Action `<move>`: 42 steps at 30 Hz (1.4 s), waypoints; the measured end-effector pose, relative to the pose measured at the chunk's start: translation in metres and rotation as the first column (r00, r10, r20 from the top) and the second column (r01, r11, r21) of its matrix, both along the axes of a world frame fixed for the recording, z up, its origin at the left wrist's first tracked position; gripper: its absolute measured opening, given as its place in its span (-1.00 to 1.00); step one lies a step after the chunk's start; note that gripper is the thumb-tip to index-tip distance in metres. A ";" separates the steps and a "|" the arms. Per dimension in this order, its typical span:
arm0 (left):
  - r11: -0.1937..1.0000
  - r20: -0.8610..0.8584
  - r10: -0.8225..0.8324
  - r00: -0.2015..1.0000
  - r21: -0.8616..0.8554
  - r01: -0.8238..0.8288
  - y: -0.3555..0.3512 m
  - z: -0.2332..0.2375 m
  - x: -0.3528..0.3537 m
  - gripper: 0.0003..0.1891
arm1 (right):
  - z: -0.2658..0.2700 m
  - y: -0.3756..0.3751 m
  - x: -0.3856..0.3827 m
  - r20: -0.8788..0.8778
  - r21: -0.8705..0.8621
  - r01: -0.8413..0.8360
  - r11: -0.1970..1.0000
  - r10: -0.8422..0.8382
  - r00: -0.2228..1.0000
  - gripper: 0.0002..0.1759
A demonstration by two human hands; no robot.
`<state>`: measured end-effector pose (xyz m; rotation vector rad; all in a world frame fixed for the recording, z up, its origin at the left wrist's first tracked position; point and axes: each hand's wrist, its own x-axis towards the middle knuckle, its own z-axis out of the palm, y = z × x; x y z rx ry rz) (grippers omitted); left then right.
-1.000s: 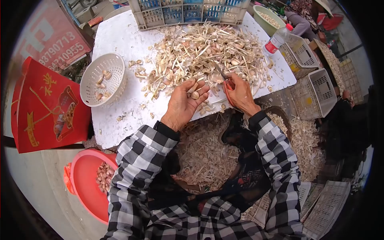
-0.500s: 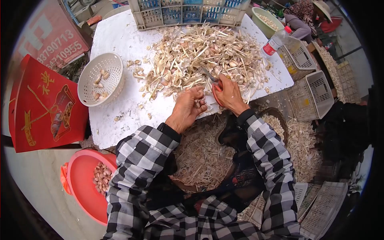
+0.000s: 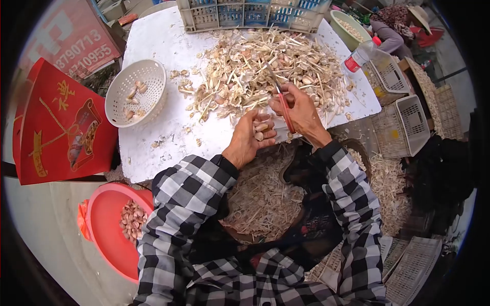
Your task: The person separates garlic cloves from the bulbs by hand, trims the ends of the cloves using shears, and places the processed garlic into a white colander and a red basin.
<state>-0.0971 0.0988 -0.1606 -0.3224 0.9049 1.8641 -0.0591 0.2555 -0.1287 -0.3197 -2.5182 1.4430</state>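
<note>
My left hand (image 3: 250, 138) cups a few garlic cloves (image 3: 261, 130) at the near edge of the white table (image 3: 153, 46). My right hand (image 3: 301, 109) grips red-handled scissors (image 3: 285, 104), blades pointing up toward the big heap of garlic bulbs, stems and skins (image 3: 265, 66) spread over the table. The two hands are close together, almost touching, just in front of the heap. Both sleeves are black-and-white plaid.
A white perforated basket (image 3: 135, 92) with a few cloves sits on the table's left. A red basin (image 3: 109, 229) with peeled cloves lies on the ground below. A red bag (image 3: 61, 127) stands left. Plastic crates (image 3: 250, 13) line the back; baskets (image 3: 403, 122), a bottle (image 3: 360, 53) and another person (image 3: 393, 25) are at right.
My left hand has closed around the cloves and drawn nearer the table's edge. My right hand lifted the scissors upright beside it. The view shifted slightly.
</note>
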 end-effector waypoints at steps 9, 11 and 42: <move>0.943 -0.093 0.332 0.939 0.067 -0.327 -0.028 -0.004 -0.030 -0.81 | -0.034 -0.018 -0.026 -0.058 0.415 -0.085 0.906 0.120 0.991 -0.77; 0.939 -0.098 0.344 0.934 0.067 -0.338 -0.029 0.002 -0.032 -0.80 | -0.024 -0.012 -0.018 -0.035 0.426 -0.038 0.904 0.058 0.998 -0.76; 0.877 0.028 0.377 0.926 0.311 -0.367 -0.044 0.018 -0.051 -0.80 | -0.026 -0.020 -0.018 -0.006 0.427 -0.125 0.895 0.141 0.990 -0.78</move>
